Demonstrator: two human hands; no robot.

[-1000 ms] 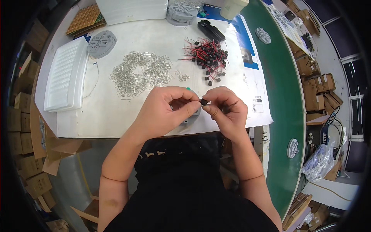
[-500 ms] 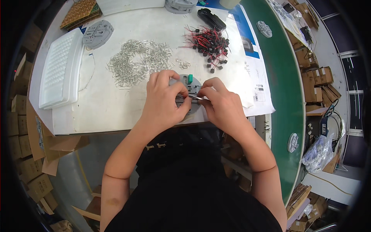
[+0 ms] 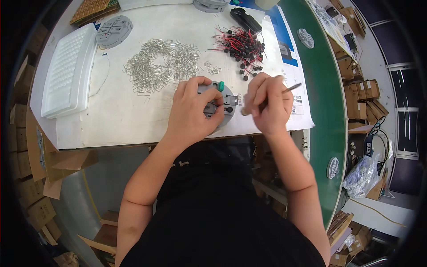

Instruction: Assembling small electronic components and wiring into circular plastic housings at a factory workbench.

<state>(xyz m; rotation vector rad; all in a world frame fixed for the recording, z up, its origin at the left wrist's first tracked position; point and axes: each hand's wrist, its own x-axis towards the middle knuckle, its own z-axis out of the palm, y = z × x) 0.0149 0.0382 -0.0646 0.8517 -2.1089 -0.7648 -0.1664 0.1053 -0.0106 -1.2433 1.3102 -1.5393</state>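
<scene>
The round grey fixture lay on the table, partly under the left hand, its grip impossible to tell. Right of the fixture, the right hand gripped a slim tool; beyond the fixture sat red-wired black components.

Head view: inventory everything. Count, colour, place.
Tabletop: one, white, centre.
Round plastic fixture: one, grey, tabletop front.
Similar fixtures: at least four, grey, back and right.
U-shaped metal pieces: many, silver, tabletop centre.
Wired cylindrical parts: many, black-and-red, tabletop right.
Elongated plastic casing: one, black, back right.
Rectangular plastic tray: one, white, left.
Worktop: one, green, right.
Cardboard boxes: many, brown, both sides.
Plastic bag: one, clear, far right.
Slim rod: one, dark, right hand.
Left hand: one, bare, on fixture.
Right hand: one, bare, beside fixture.
</scene>
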